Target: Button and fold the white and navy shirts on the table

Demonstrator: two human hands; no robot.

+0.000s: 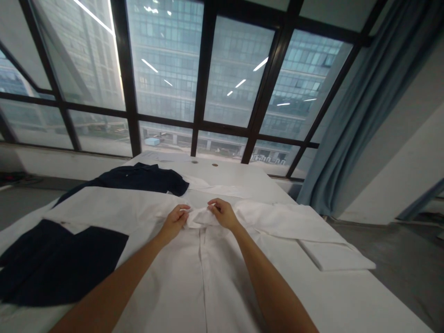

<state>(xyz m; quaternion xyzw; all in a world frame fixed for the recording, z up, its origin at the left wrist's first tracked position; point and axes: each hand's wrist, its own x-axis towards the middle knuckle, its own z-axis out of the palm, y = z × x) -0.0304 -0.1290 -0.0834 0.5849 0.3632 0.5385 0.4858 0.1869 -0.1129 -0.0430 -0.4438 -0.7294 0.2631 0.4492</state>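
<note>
A white long-sleeved shirt (180, 277) lies spread on the table, its front placket running toward me and its sleeves stretched out to both sides. My left hand (176, 221) pinches the left side of the collar (197, 219). On the collar's right side, my right hand (222, 213) grips the fabric between thumb and fingers. Between the two hands the collar is slightly raised and folded. The fingertips partly cover the cloth they hold.
A dark navy garment (145, 178) lies beyond the left sleeve, and dark navy fabric (69, 259) lies nearer on the left. A flat white folded piece (336, 256) sits under the right cuff. The white table (367, 300) reaches toward windows; a blue curtain (360, 125) hangs at right.
</note>
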